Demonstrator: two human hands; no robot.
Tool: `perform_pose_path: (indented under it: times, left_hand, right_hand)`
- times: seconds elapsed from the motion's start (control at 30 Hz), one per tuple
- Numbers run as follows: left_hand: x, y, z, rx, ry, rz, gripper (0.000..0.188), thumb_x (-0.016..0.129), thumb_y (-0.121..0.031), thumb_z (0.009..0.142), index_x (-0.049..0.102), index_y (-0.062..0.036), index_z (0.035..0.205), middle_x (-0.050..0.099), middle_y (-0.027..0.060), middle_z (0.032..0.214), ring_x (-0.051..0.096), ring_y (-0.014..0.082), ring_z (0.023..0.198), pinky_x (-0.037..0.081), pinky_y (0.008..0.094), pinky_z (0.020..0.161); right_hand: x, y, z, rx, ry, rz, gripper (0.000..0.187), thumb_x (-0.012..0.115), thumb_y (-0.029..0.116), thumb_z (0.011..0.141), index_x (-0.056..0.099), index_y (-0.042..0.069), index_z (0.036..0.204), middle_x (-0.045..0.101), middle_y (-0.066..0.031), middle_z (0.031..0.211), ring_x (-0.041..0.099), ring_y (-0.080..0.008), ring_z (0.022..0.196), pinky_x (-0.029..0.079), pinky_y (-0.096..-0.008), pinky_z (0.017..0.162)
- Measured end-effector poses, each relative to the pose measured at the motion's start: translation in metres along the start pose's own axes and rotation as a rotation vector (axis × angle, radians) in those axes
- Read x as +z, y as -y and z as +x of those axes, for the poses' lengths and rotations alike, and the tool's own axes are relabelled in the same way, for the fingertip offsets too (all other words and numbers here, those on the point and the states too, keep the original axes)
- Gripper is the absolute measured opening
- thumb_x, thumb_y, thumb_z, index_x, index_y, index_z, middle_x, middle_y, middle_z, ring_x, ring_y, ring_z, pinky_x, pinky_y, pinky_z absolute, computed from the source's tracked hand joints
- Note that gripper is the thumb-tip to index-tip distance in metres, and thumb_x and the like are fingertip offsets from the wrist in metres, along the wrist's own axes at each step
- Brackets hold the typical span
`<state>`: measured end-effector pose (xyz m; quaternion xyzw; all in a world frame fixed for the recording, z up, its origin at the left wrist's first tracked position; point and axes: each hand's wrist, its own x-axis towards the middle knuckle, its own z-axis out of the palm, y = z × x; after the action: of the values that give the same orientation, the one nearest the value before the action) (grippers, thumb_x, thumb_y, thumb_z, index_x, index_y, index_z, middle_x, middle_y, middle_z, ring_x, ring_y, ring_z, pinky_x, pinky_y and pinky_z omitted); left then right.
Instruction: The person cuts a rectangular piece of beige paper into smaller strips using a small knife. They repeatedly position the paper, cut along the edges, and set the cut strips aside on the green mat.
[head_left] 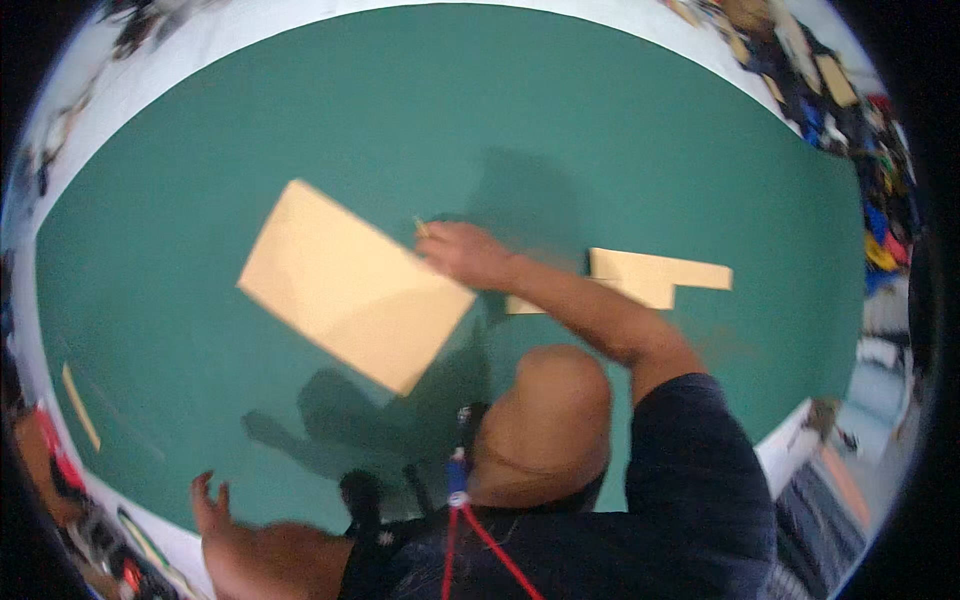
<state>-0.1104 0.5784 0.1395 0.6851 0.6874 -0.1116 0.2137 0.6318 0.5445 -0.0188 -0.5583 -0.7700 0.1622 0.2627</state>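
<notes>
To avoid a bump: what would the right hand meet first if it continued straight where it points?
The right hand would probably meet the large tan sheet at its left; depth is unclear, so it may pass above.

I see a dark short-sleeved shirt (pixel 700 470), a forked red cord (pixel 491 537) and a blue clip (pixel 457 468).

Soft shadows (pixel 530 190) cross the evenly lit green surface (pixel 650 140), its edges bowed by fisheye distortion.
</notes>
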Motion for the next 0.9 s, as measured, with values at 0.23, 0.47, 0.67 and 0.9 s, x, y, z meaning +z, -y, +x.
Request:
perform_pose_path:
  times: [0.23,0.47,0.67,0.9]
  left_hand:
    - [-0.015,-0.054,0.086,0.368,0.188,0.317,0.047,0.070,-0.014,0.093,0.053,-0.0028,0.136,0.054,0.0212,0.136,0.053,0.0422,0.127,0.046,0.0493,0.105]
    - [0.059,-0.234,0.192,0.600,0.207,0.307,0.072,0.074,-0.023,0.092,0.041,-0.0108,0.155,0.029,0.0235,0.164,0.038,0.0448,0.147,0.038,0.0519,0.119]
    - [0.108,-0.270,0.210,0.753,0.067,0.346,0.086,0.075,-0.037,0.092,0.031,-0.0132,0.162,0.022,0.0266,0.166,0.024,0.0459,0.153,0.025,0.0559,0.125]
    - [0.122,-0.266,0.188,0.741,-0.127,0.436,0.081,0.058,-0.060,0.097,0.039,-0.0090,0.157,0.039,0.0278,0.154,0.036,0.0431,0.147,0.017,0.0665,0.122]
  right_hand:
    - [0.004,0.056,-0.136,0.619,-0.296,-0.126,0.024,0.074,0.024,0.089,0.063,0.008,0.104,0.063,-0.0133,0.117,0.059,-0.0372,0.112,0.047,-0.0517,0.093]
    - [0.005,0.068,-0.240,1.050,-0.218,-0.621,0.042,0.072,0.034,0.091,0.062,0.002,0.117,0.060,-0.0230,0.127,0.056,-0.0400,0.122,0.041,-0.0552,0.102]
    - [0.011,0.064,-0.140,1.071,-0.364,-0.257,0.044,0.060,0.032,0.102,0.053,-0.002,0.128,0.061,-0.0239,0.117,0.060,-0.0404,0.114,0.045,-0.0528,0.096]
    - [-0.002,0.089,-0.074,0.799,-0.321,0.072,0.047,0.062,0.028,0.102,0.051,0.002,0.138,0.063,-0.0237,0.127,0.062,-0.0418,0.114,0.049,-0.0506,0.098]
